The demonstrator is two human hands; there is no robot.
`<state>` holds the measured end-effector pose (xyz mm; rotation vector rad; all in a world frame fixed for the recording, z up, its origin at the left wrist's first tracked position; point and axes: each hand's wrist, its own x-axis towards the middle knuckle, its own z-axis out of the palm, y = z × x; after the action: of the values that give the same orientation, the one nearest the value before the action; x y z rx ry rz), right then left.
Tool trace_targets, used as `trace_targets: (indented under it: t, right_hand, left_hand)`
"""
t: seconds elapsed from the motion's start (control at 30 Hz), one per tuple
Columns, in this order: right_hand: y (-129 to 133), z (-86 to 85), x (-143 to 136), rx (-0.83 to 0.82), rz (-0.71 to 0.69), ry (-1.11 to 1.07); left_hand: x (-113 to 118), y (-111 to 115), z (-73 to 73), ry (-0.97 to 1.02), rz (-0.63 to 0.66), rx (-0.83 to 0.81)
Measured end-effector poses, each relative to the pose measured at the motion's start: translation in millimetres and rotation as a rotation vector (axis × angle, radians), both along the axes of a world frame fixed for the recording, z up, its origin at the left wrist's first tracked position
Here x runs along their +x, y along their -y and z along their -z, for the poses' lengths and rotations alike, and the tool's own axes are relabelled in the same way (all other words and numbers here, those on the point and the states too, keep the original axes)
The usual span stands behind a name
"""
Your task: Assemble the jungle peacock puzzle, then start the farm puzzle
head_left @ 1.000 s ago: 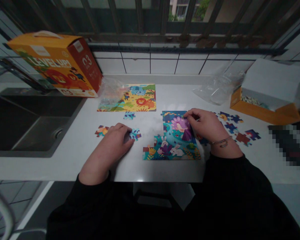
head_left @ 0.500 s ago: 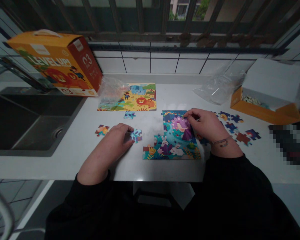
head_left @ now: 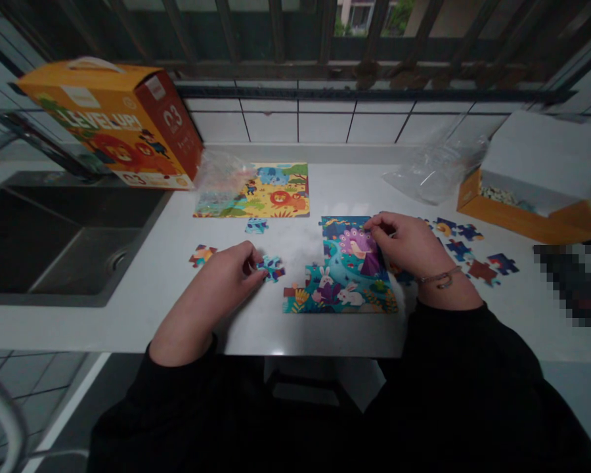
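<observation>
Jigsaw piece seems light, stiff, best edge-held; our left hand pinches it; right hand, grip unclear.

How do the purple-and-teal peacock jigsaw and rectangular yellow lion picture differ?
The peacock jigsaw has a stepped left edge; the lion picture has a straight front edge. The jigsaw lies nearer, by the right hand; the picture lies farther back, partly covered by crumpled clear plastic. Both lie flat, showing animals.
</observation>
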<state>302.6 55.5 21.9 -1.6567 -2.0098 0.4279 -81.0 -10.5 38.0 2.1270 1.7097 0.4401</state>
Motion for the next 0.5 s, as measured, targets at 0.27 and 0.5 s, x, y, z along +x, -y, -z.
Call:
trace_targets:
  t: [0.27, 0.5]
  right_hand:
    - [1, -2.8, -1, 0.004, 0.006, 0.02]
    - [1, -1.0, -1, 0.007, 0.0, 0.009]
  left_hand:
    - [-3, 8, -7.0, 0.168, 0.104, -0.125]
    - [-6, 7, -11.9, 0.039, 0.138, -0.238]
